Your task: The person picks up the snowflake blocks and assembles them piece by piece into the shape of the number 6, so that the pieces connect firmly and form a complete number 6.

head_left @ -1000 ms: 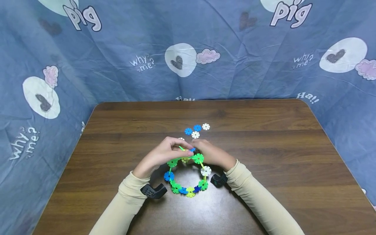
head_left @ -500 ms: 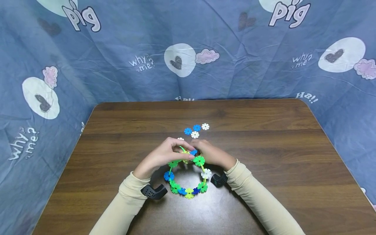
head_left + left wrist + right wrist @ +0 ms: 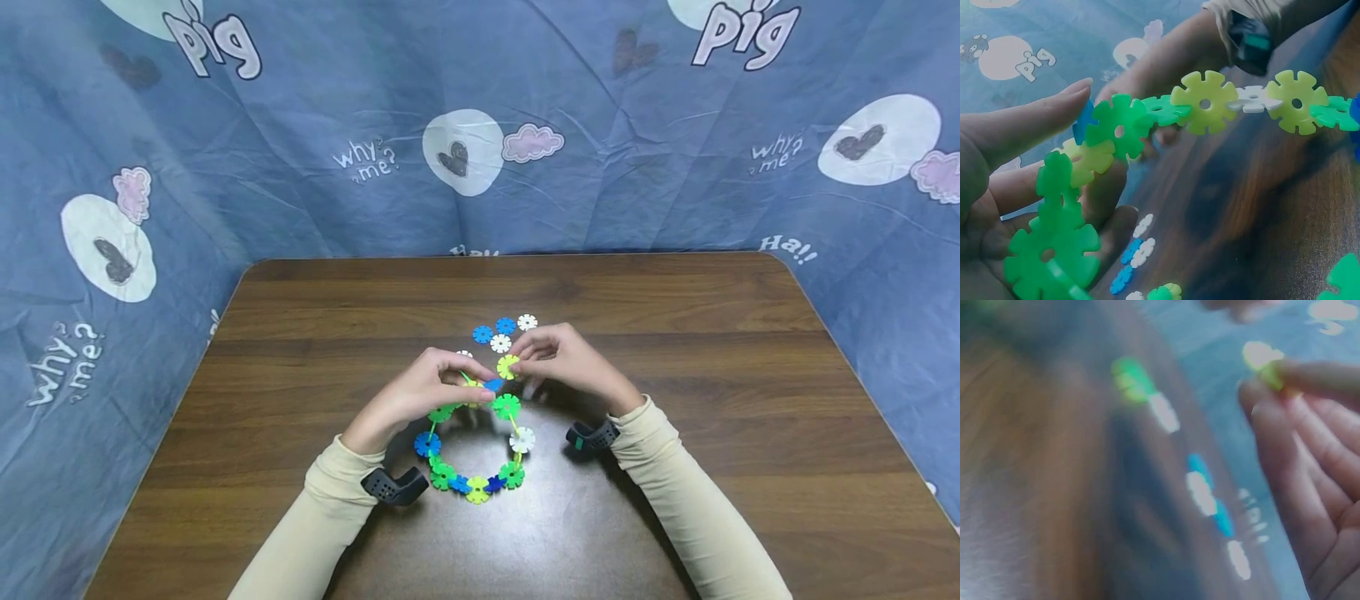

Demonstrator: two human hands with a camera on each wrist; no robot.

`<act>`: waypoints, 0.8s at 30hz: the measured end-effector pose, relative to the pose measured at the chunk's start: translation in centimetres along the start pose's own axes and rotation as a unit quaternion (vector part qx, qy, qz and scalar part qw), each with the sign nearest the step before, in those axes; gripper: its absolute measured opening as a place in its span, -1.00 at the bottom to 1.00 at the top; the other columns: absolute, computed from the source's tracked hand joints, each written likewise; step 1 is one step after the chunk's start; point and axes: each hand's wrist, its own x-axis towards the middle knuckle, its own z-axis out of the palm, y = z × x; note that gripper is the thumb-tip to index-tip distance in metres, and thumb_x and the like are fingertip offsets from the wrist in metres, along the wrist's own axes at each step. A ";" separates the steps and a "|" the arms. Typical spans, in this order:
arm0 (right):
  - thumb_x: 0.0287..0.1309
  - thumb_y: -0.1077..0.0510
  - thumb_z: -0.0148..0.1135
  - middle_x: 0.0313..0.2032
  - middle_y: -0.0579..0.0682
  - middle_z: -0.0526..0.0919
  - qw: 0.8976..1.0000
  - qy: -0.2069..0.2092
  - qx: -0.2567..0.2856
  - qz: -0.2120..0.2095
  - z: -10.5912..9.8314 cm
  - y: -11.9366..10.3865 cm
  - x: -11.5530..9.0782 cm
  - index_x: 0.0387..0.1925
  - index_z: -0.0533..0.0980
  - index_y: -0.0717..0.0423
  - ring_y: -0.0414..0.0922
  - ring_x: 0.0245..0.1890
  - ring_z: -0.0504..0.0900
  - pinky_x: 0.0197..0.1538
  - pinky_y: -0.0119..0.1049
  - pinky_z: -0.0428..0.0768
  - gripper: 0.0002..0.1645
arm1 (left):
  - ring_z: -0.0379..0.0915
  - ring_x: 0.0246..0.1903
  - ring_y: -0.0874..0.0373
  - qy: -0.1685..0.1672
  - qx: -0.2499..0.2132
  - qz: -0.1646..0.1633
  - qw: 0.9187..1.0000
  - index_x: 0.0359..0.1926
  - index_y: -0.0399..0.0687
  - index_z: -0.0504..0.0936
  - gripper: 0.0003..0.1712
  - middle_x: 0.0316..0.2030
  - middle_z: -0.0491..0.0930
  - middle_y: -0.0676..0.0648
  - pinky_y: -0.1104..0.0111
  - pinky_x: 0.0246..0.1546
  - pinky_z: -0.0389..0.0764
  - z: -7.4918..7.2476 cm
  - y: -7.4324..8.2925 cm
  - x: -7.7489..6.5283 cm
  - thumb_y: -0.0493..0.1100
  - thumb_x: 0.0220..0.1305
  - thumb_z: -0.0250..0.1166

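A ring of linked snowflake discs, in green, yellow, white and blue, hangs from my left hand, which pinches it at its far side. A blue disc sits under the left thumb in the left wrist view, next to green and yellow ones. Just beyond the ring, my right hand pinches a single yellow disc between thumb and fingertips, close to the blue disc. That yellow disc is blurred in the right wrist view.
Several loose blue discs and white discs lie on the wooden table beyond the hands. A green and yellow pair lies by them in the right wrist view. A patterned blue cloth hangs behind.
My right hand has drawn back from behind the ring, up and to the right, and a yellow disc now shows in its fingers. The left hand stays almost in place.
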 end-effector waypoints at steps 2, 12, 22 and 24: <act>0.23 0.33 0.39 -0.34 0.07 0.80 0.999 0.013 0.037 -0.005 -0.5 -0.4 -0.4 -0.14 0.64 0.33 0.21 -0.35 0.79 -0.29 0.06 0.78 -0.82 | 0.76 -0.24 -0.03 0.003 -0.002 -0.003 1.000 0.02 -0.13 0.77 -0.65 -0.14 0.81 -0.11 0.36 -0.22 0.66 0.0 0.0 0.0 -0.12 0.24 0.52; 0.23 0.34 0.38 -0.42 -0.02 0.81 0.996 0.002 0.089 -0.003 -0.1 -1.9 -0.9 -0.23 0.62 0.34 0.19 -0.35 0.82 -0.19 0.18 0.76 -0.88 | 0.76 -0.20 0.14 0.013 -0.006 -0.009 1.000 0.08 -0.25 0.73 -0.56 0.03 0.75 -0.23 0.17 -0.08 0.72 0.1 -0.2 0.2 -0.08 0.27 0.50; 0.23 0.34 0.38 -0.39 0.10 0.82 0.996 -0.005 0.094 -0.002 0.3 -2.3 -1.0 -0.27 0.63 0.39 -0.06 -0.39 0.83 -0.15 0.24 0.73 -0.88 | 0.75 -0.25 0.22 0.039 -0.012 0.016 0.999 0.05 -0.29 0.74 -0.60 -0.07 0.79 -0.21 0.39 -0.16 0.71 0.1 -0.3 0.2 -0.14 0.27 0.49; 0.24 0.34 0.37 -0.38 0.13 0.83 0.996 -0.006 0.090 -0.007 0.4 -2.4 -1.1 -0.27 0.66 0.40 -0.05 -0.38 0.83 -0.14 0.25 0.72 -0.88 | 0.74 -0.27 0.24 0.046 -0.010 0.030 0.998 0.04 -0.32 0.74 -0.61 -0.07 0.78 -0.26 0.42 -0.19 0.70 0.0 -0.4 0.2 -0.16 0.27 0.49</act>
